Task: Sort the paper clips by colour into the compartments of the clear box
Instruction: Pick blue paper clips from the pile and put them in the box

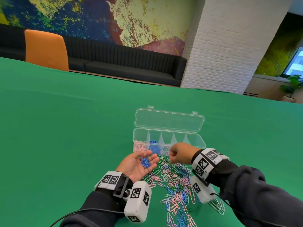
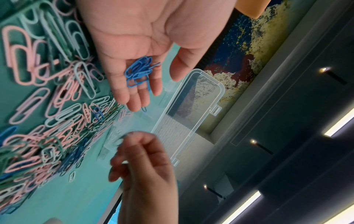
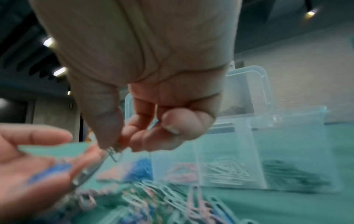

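Note:
My left hand lies palm up just in front of the clear box, fingers straight, with a small bunch of blue clips resting on it. My right hand hovers beside it over the pile of mixed clips, fingers curled. In the right wrist view its thumb and fingertips pinch a pale clip. The box stands open with pink clips in the leftmost compartment and blue clips in the second. The right wrist view also shows white and dark green clips in further compartments.
The box lid leans back behind the compartments. Green cloth covers the table all around. An orange chair and a dark sofa stand beyond the far edge. Loose clips spread toward the near edge.

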`<state>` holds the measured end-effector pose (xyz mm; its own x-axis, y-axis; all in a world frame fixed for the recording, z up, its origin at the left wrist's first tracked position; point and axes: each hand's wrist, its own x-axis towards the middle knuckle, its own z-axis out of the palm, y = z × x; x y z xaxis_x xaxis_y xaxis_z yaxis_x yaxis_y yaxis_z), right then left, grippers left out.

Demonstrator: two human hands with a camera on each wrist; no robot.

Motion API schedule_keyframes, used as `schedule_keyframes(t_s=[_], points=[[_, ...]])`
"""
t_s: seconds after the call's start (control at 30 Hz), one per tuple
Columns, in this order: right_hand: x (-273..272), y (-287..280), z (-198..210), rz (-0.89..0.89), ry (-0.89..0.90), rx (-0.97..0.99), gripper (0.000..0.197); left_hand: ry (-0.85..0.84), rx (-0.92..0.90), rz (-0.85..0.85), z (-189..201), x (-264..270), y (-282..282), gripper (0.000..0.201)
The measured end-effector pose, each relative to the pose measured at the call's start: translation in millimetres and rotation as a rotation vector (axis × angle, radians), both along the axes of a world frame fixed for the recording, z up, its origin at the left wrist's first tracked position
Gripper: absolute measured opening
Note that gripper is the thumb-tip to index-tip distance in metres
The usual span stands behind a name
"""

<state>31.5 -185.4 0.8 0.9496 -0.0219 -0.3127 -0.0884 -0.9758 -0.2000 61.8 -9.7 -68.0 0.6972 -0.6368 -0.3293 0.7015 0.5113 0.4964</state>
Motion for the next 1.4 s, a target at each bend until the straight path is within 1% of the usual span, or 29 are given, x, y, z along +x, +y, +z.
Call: schedule_keyframes(t_s=[0.07,0.1,0.13,0.17,0.23,0.3,0.33,0.37,0.43,0.47,0.53,0.6,0.67,0.77,0.8,0.87,0.9,0.93,0.97,1.03,1.07,1.1,1.17,1.23,1.27,1.3,1.33,1.4], points=[[-3,3,12,0.000,-0.048,0.210,0.019,0.014,-0.003,-0.023,0,0,-2,0.029],[-3,4,17,0.005,-0.070,0.251,0.018,0.023,-0.004,-0.030,0,0,-2,0.030],[-2,4,19,0.019,-0.082,0.247,0.020,0.032,-0.008,-0.035,-1,1,-3,0.031],[-2,3,20,0.035,-0.068,0.208,0.021,0.039,-0.013,-0.037,-1,1,-2,0.032],[-1,1,16,0.069,0.041,0.102,0.022,0.046,-0.022,-0.026,-2,3,-1,0.032],[-2,1,9,0.078,0.171,0.060,0.012,0.045,-0.030,-0.001,-3,6,1,0.032],[-3,2,6,0.074,0.183,0.047,0.004,0.045,-0.034,0.009,-3,7,2,0.032],[-2,3,3,0.077,0.140,0.020,0.004,0.046,-0.038,0.014,-3,7,2,0.033],[2,5,-3,0.094,0.004,-0.062,0.014,0.046,-0.040,0.017,-4,8,2,0.033],[4,7,-5,0.112,-0.033,-0.088,0.016,0.045,-0.037,0.016,-5,8,2,0.034],[8,11,-10,0.164,-0.003,-0.125,0.016,0.045,-0.030,0.016,-5,8,2,0.034],[11,14,-15,0.222,0.060,-0.202,0.012,0.042,-0.027,0.015,-6,8,2,0.034],[14,16,-17,0.251,0.073,-0.258,0.012,0.040,-0.023,0.015,-6,8,2,0.033],[15,15,-16,0.211,0.060,-0.261,0.026,0.038,-0.016,0.012,-6,7,2,0.033],[14,14,-14,0.196,0.053,-0.256,0.028,0.037,-0.012,0.012,-6,7,1,0.033],[12,13,-11,0.172,0.038,-0.216,0.026,0.036,-0.006,0.013,-6,7,1,0.032],[10,12,-8,0.160,0.025,-0.163,0.022,0.036,-0.003,0.014,-5,6,1,0.032],[9,12,-3,0.148,-0.002,-0.077,0.017,0.037,0.000,0.013,-4,6,0,0.032],[7,12,2,0.122,-0.027,0.051,0.013,0.039,0.005,0.012,-4,5,-1,0.032],[4,10,14,0.053,-0.071,0.292,0.012,0.044,0.004,0.002,-3,2,-3,0.033],[2,8,17,0.036,-0.085,0.328,0.013,0.051,-0.006,-0.006,-3,1,-5,0.034],[0,4,20,0.030,-0.082,0.288,0.012,0.060,-0.019,-0.013,-3,1,-6,0.035],[-5,-4,17,0.040,-0.008,0.041,0.004,0.076,-0.046,-0.021,-4,1,-6,0.035],[-10,-13,5,0.038,0.098,-0.174,0.008,0.081,-0.065,-0.025,-5,2,-6,0.036],[-12,-16,-2,0.031,0.138,-0.222,0.003,0.081,-0.070,-0.028,-6,2,-6,0.036],[-14,-19,-8,0.028,0.160,-0.253,0.007,0.081,-0.072,-0.028,-6,2,-6,0.036],[-15,-21,-12,0.027,0.171,-0.274,0.016,0.080,-0.072,-0.028,-6,2,-6,0.036],[-14,-25,-17,0.021,0.161,-0.268,0.027,0.077,-0.070,-0.028,-7,2,-5,0.036]])
